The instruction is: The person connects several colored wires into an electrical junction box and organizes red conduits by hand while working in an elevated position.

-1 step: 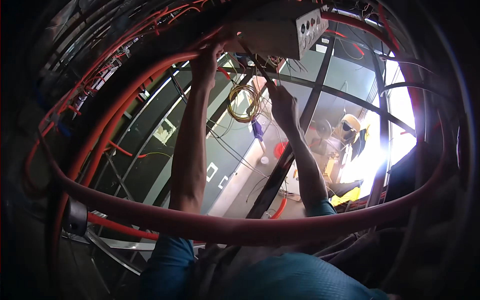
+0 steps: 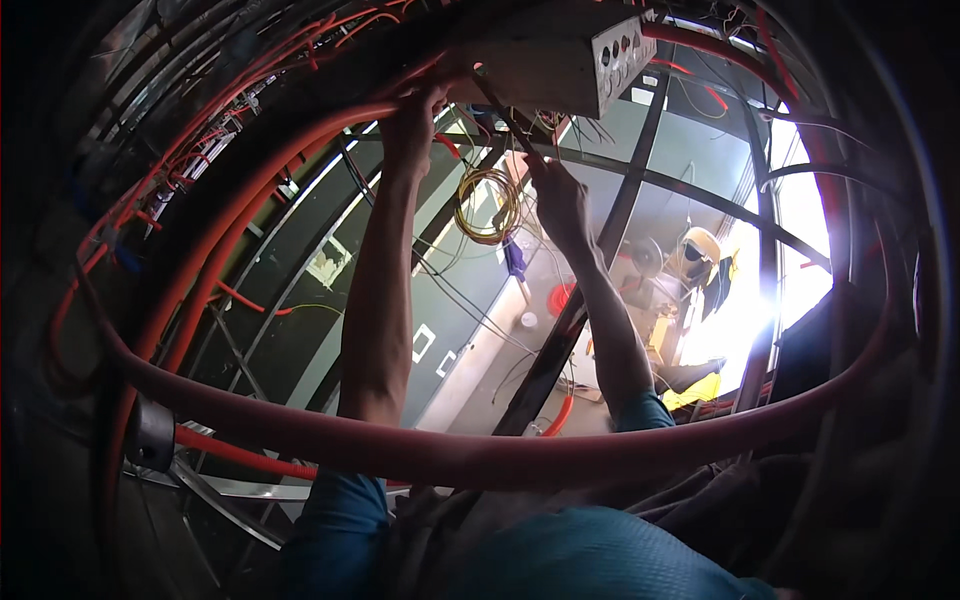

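Observation:
Above me hangs a grey metal electrical box (image 2: 530,75), with round holes in its right end face. My left hand (image 2: 412,115) is raised to its left side, closed around the end of a thick orange conduit (image 2: 340,118); shadow hides part of the fingers. My right hand (image 2: 562,205) is closed on a long, dark bar-like tool (image 2: 508,112), which slants up to the box's underside near a small bright hole. What kind of tool it is, I cannot make out. Between my forearms dangles a coil of yellow-green wire (image 2: 487,207), next to loose thin wires.
A thick red conduit (image 2: 480,460) loops across in front of my chest. Dark metal framing bars (image 2: 630,215) cross below the box. Further orange conduits (image 2: 215,270) run along the left. Down below at right, a person in a yellow hat (image 2: 703,243) is near a bright opening.
My right hand has shifted slightly left and up along with the tool. The small hole in the box by the tool's upper end shows more clearly. My left hand stays in place.

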`<state>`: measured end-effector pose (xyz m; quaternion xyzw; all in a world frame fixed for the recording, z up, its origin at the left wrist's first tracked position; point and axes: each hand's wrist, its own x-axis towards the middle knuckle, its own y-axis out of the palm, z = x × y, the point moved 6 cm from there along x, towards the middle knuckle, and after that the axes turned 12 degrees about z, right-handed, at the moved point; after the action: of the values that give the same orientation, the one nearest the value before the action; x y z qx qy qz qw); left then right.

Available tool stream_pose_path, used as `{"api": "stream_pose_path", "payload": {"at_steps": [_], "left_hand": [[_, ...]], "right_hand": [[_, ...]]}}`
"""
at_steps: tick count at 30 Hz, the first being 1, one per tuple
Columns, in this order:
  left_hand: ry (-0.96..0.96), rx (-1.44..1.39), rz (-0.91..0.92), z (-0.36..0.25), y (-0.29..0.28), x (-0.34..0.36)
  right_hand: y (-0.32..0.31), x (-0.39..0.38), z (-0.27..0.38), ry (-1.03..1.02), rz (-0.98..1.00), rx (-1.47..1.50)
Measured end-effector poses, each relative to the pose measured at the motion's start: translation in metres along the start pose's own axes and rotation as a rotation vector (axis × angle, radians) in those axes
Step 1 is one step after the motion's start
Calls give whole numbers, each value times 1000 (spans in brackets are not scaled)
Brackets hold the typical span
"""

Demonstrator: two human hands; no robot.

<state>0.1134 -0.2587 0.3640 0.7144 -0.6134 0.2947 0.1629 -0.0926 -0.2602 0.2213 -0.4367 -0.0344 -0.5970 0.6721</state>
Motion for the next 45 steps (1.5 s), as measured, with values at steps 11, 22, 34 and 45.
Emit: {"api": "stream_pose_path", "payload": {"at_steps": [11, 22, 34, 45], "left_hand": [[90, -91, 28, -16, 16, 1], [109, -117, -22, -19, 12, -3], [138, -116, 17, -21, 6, -2], [70, -60, -56, -16, -2, -4]], "right_hand": [[-5, 70, 30, -312, -89, -60], [12, 66, 24, -276, -39, -164], [14, 72, 46, -385, -173, -259], [16, 58, 35, -394, -226, -35]]}}
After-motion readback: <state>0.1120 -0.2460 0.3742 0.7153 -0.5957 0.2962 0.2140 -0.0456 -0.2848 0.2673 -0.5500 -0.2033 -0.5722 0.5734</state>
